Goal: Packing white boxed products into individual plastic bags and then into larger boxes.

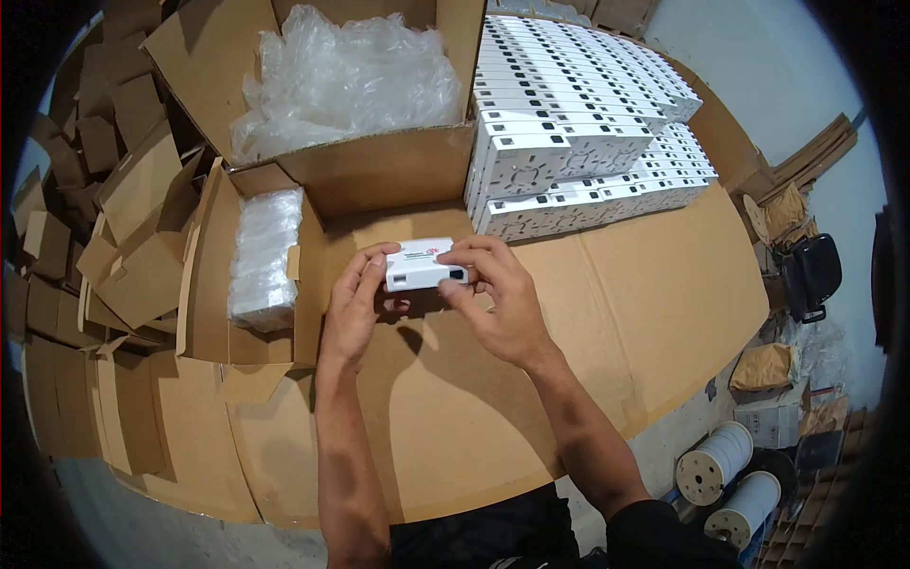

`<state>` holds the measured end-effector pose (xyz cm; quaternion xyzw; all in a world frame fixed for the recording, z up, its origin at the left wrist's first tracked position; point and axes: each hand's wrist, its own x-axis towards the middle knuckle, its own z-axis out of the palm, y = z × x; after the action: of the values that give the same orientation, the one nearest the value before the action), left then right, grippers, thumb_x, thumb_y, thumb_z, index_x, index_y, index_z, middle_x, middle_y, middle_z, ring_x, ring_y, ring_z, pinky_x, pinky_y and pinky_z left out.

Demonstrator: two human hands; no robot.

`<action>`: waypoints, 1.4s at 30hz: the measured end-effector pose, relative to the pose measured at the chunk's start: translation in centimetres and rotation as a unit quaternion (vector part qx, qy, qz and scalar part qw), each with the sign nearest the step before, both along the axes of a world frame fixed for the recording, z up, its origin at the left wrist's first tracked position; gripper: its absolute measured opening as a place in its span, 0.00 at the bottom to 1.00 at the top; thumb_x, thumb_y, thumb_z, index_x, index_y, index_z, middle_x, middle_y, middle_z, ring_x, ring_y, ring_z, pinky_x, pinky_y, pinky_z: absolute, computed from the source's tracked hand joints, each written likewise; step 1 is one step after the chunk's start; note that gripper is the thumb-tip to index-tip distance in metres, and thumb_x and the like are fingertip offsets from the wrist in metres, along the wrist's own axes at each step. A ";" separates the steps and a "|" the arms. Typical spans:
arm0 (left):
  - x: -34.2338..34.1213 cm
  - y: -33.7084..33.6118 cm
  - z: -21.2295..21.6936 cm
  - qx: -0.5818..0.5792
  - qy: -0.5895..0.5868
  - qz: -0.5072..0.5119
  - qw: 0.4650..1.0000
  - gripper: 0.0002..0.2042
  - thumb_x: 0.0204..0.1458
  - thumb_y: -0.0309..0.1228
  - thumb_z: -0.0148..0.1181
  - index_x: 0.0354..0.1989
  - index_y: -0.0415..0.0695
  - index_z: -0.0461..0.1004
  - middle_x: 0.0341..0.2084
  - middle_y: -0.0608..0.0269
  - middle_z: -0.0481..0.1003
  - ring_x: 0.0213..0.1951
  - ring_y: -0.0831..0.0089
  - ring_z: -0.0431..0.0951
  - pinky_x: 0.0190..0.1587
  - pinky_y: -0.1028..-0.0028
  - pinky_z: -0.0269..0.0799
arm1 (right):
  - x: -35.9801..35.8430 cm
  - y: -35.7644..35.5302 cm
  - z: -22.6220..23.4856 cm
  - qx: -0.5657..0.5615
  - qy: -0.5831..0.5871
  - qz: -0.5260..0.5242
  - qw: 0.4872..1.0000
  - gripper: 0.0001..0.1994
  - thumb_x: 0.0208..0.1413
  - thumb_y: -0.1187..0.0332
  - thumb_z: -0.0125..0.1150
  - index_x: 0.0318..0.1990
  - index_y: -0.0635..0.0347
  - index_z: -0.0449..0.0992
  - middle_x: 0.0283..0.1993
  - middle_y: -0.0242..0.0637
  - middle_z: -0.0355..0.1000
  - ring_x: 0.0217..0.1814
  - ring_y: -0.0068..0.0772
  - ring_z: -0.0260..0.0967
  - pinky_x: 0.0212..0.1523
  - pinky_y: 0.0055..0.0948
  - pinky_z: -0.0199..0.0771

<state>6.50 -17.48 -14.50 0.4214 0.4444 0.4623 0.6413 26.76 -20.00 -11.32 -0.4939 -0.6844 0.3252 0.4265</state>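
Between my two hands, above the cardboard-covered table (474, 408), is a small white plastic box (417, 267) with dark openings along its near side. My left hand (354, 294) grips its left end, and my right hand (498, 299) has its fingers on the right end. Just left of them, an open carton (311, 318) holds a row of clear plastic-wrapped pieces (265, 256). Stacks of similar white boxes (521, 166) stand in rows at the far right of the table.
Behind the carton, a large cardboard box (379, 171) is filled with clear plastic bags (351, 81). Many empty cartons (133, 237) pile up on the left. Beyond the table's right edge are a black chair (810, 275) and cable spools (716, 463) on the floor.
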 end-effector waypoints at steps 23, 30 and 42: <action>0.0 0.0 -0.9 0.110 0.173 0.006 0.979 0.20 0.57 0.13 0.59 0.57 0.39 0.66 0.48 0.58 0.77 0.53 0.73 0.76 0.57 0.72 0.71 | 0.7 2.0 -5.0 -0.042 0.081 -0.035 0.995 0.19 0.56 0.83 0.61 0.54 0.66 0.67 0.51 0.52 0.77 0.56 0.45 0.77 0.56 0.37 0.78; 0.0 0.1 -0.9 0.105 0.194 0.007 0.975 0.20 0.57 0.14 0.59 0.57 0.39 0.66 0.48 0.59 0.77 0.53 0.73 0.75 0.56 0.72 0.71 | 0.9 2.1 -5.3 -0.047 0.056 -0.036 0.997 0.20 0.56 0.83 0.61 0.55 0.66 0.66 0.51 0.52 0.77 0.57 0.45 0.77 0.57 0.37 0.77; 0.4 -0.5 0.6 0.186 0.213 0.059 0.957 0.28 0.68 0.48 0.46 0.66 0.38 0.62 0.58 0.46 0.72 0.60 0.57 0.74 0.62 0.63 0.68 | 2.7 -1.7 -5.4 0.057 -0.206 -0.062 0.975 0.25 0.56 0.69 0.63 0.61 0.64 0.66 0.67 0.52 0.63 0.71 0.53 0.59 0.69 0.49 0.58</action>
<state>6.89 -17.98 -13.92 0.5950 0.5007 0.4731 0.4141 29.45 -21.68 -16.76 -0.5667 -0.7431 0.1494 0.3230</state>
